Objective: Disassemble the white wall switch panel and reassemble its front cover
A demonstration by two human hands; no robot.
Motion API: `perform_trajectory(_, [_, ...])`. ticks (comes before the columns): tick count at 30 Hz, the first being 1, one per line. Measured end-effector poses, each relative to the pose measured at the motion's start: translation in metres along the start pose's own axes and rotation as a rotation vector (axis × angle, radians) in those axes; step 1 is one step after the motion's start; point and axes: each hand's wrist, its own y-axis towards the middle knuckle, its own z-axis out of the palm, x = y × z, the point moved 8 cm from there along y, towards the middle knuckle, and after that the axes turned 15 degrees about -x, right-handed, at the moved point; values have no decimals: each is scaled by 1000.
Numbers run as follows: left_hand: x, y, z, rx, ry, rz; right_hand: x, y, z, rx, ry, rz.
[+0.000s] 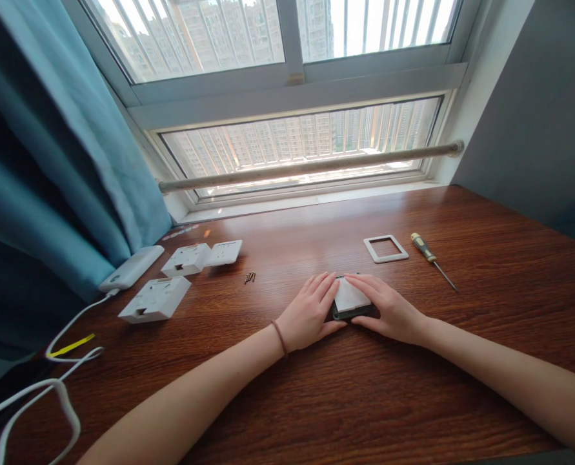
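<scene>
A wall switch (350, 296) with a white face and a dark base lies on the wooden table in front of me. My left hand (312, 309) grips its left side, fingers along the far edge and thumb near the front. On the opposite side my right hand (390, 306) holds it the same way, with fingertips on the upper right of the white face. The fingers cover parts of the switch's sides. Beyond my right hand lies a white square frame (401, 256), and right of that a screwdriver (423, 247) with a yellow and grey handle.
Several small screws (250, 278) lie left of my hands. Farther left are two white mounting boxes (156, 299), a white plate (226, 252) and a white power bank (133, 267) with a cable (69, 316). A blue curtain (74, 129) hangs at the table's left edge.
</scene>
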Motion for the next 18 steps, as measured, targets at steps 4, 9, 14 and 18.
perform_trajectory(4, [-1, 0, 0, 4, 30, 12, -11, 2, -4, -43, 70, 73])
perform_trajectory(9, [-7, 0, -2, -17, 33, 87, -9, 2, -2, -27, 71, 24])
perform_trajectory(14, [-13, 0, -2, -78, 57, 171, -4, 1, 1, 6, 58, 12])
perform_trajectory(18, [-14, -1, 0, -133, 129, 237, -8, 0, 1, -11, 55, 54])
